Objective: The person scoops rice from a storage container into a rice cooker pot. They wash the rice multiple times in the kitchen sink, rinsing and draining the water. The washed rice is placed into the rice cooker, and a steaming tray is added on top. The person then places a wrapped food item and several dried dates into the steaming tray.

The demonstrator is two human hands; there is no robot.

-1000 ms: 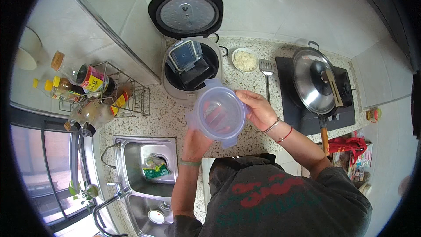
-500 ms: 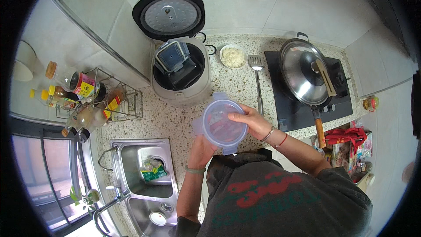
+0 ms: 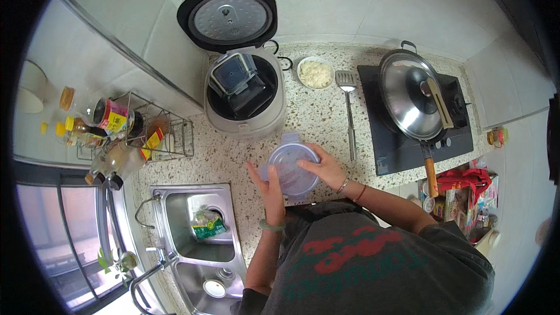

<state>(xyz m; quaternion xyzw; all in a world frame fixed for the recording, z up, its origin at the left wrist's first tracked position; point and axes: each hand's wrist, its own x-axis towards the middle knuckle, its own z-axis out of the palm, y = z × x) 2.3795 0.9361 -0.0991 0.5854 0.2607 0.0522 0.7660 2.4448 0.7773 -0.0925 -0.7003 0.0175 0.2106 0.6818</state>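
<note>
A round, clear plastic food container (image 3: 291, 178) with pale lilac snap tabs is in front of me at the counter's near edge. My right hand (image 3: 326, 170) grips its right side, with the thumb lying over the top. At the left rim is my left hand (image 3: 270, 191), its fingers stretched apart and its thumb side against or very near a tab. What lies inside the container is too faint to make out. Beyond it stands a rice cooker (image 3: 248, 125) with its lid raised. A rectangular clear box (image 3: 233, 74) sits tilted in the cooker.
A bowl of white rice-like food (image 3: 315, 74) and a slotted spatula (image 3: 350, 111) lie right of the cooker. A lidded wok (image 3: 408, 96) stands on the black hob (image 3: 379, 160). To the left are a double sink (image 3: 230, 245) and a wire rack (image 3: 185, 140) with bottles.
My left hand has loosened from under the container and spread its fingers at the left rim. The container has come down slightly, with my right hand still on it.
</note>
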